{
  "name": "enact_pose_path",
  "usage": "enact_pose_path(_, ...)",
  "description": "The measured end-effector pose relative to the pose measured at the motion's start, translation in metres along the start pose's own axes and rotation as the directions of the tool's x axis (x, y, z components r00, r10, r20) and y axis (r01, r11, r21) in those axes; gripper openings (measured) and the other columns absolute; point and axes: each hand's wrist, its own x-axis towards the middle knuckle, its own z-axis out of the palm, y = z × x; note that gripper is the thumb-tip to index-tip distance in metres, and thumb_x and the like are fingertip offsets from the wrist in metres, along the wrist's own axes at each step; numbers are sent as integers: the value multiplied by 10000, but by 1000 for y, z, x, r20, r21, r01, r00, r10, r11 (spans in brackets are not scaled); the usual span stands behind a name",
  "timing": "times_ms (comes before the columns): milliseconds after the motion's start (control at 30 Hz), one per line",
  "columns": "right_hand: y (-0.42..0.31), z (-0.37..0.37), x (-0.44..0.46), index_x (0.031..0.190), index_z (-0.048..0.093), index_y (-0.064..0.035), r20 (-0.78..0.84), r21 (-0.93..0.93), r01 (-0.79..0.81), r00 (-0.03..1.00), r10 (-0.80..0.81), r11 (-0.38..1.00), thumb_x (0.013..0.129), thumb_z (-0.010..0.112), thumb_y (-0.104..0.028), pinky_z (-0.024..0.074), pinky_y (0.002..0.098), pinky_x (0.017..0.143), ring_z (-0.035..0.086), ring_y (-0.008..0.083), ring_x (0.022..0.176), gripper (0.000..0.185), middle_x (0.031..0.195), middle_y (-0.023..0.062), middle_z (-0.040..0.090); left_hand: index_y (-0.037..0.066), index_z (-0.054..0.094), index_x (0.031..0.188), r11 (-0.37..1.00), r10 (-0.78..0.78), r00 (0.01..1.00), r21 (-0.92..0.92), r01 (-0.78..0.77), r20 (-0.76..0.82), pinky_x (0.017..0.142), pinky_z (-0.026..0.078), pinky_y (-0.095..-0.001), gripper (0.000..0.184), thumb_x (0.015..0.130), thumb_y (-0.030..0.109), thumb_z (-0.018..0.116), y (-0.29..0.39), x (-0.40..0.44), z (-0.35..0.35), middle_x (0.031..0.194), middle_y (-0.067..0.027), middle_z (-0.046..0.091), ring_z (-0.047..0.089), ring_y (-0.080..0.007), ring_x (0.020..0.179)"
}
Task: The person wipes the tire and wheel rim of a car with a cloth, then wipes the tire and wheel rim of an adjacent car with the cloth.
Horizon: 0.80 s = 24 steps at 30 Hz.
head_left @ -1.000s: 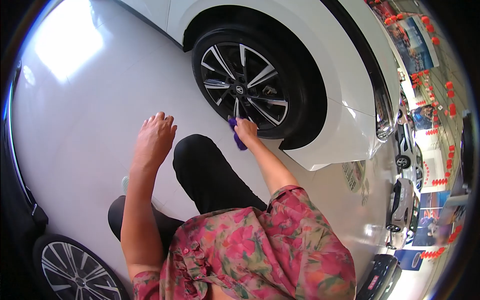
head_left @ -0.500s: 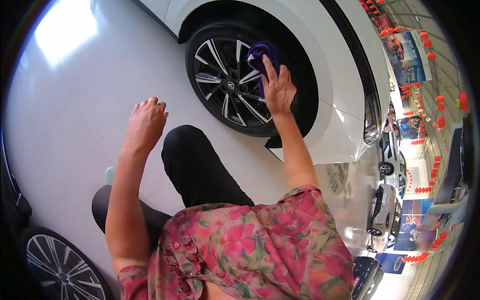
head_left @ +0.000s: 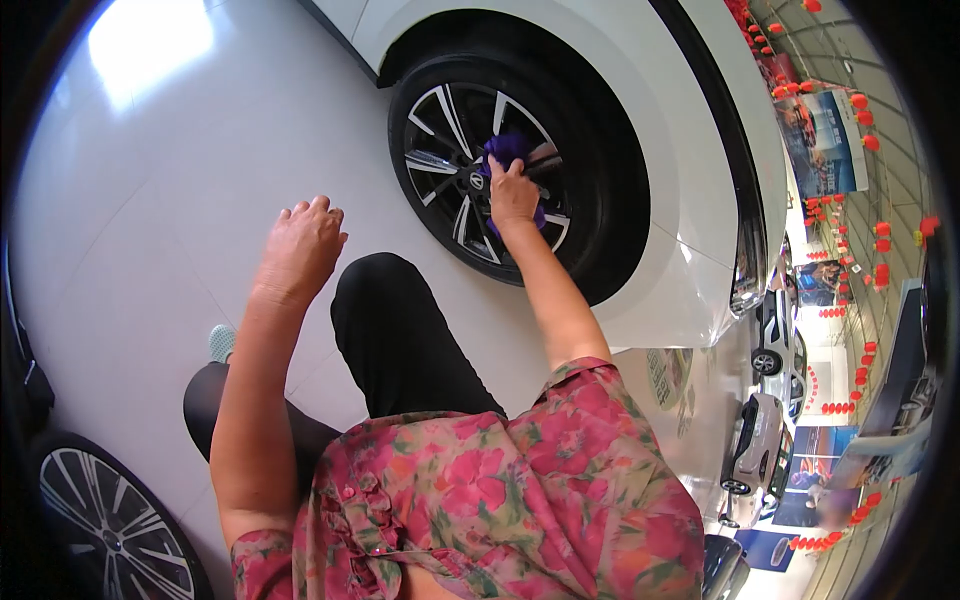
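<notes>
Right hand [head_left: 514, 198], half-closed, seemingly grips purple cloth [head_left: 508, 147] against alloy wheel [head_left: 477, 181]; slack could snag on spokes [head_left: 430, 162]. Left hand [head_left: 303, 242] empty, loosely curled.

Here, purple's shown by the cloth [head_left: 508, 147], black-and-silver by the alloy wheel [head_left: 477, 182], pink florals by the shirt [head_left: 480, 485]!
</notes>
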Motion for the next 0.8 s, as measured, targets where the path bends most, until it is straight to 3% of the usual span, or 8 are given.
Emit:
enact_pose_path(133, -13, 30, -14, 1274, 593, -273, 114, -38, 50, 992, -45, 998, 913, 498, -127, 564, 385, 610, 675, 284, 706, 401, 974, 138, 579, 42, 626, 1047, 999, 33, 994, 37, -29, -101, 928, 468, -381, 235, 930, 244, 601, -10, -5, 9, 1074, -103, 596, 584, -268, 1044)
enact_pose_path(167, -14, 28, -18, 1264, 621, -258, 211, 7, 36, 977, -37, 999, 874, 540, -151, 564, 410, 694, 689, 307, 824, 412, 1002, 155, 638, 42, 627, 1045, 1000, 21, 996, 22, -19, -87, 928, 468, -383, 236, 928, 246, 604, -11, -6, 8, 1071, -103, 598, 584, -269, 1044)
enact_pose_path(267, 1, 38, -36, 1206, 674, -216, 404, 387, -12, 901, -158, 922, 813, 613, -227, 542, 416, 812, 678, 311, 950, 398, 1059, 159, 685, 40, 630, 1037, 1000, -11, 999, 14, 12, -30, 927, 466, -388, 234, 925, 244, 609, -10, -8, 0, 1064, -105, 599, 580, -269, 1050)
enact_pose_path(367, -5, 9, -46, 1134, 714, -210, 586, 561, -373, 809, -36, 739, 754, 693, -320, 514, 395, 878, 659, 331, 1000, 396, 1096, 153, 689, 38, 633, 1031, 1000, 3, 998, 18, -1, -66, 923, 464, -393, 229, 923, 239, 611, -12, -10, 3, 1059, -107, 598, 575, -269, 1058)
enact_pose_path(533, -13, -62, -38, 1226, 657, -219, 242, 576, -157, 970, 17, 802, 797, 700, -296, 513, 410, 829, 635, 347, 968, 438, 1038, 141, 668, 39, 634, 1032, 1000, 19, 998, 6, -19, -62, 915, 461, -402, 225, 921, 234, 612, -8, -7, 9, 1062, -110, 595, 572, -273, 1066)
enact_pose_path(600, -4, -99, -25, 1254, 621, -249, -77, 595, 14, 996, 40, 804, 836, 673, -258, 519, 422, 761, 639, 339, 905, 421, 1015, 132, 619, 40, 635, 1035, 1000, 2, 1000, 4, -2, -23, 914, 459, -406, 225, 920, 233, 613, -7, -5, 6, 1068, -110, 594, 570, -275, 1072)
enact_pose_path(667, 12, -132, -7, 1275, 616, -236, -396, 401, 122, 917, 52, 908, 802, 714, -189, 524, 390, 723, 625, 308, 853, 485, 935, 100, 582, 39, 635, 1045, 1000, -9, 1000, 13, 9, -7, 918, 459, -408, 232, 919, 233, 614, -7, -4, 5, 1072, -111, 594, 570, -275, 1073)
enact_pose_path(800, 54, -155, 7, 1430, 421, -273, -427, 188, -27, 898, 106, 982, 772, 754, -170, 552, 370, 667, 632, 303, 835, 744, 999, 103, 536, 40, 640, 1060, 1000, -18, 1000, 13, 18, -11, 923, 461, -406, 248, 910, 236, 625, -8, 0, 10, 1074, -114, 594, 572, -278, 1073)
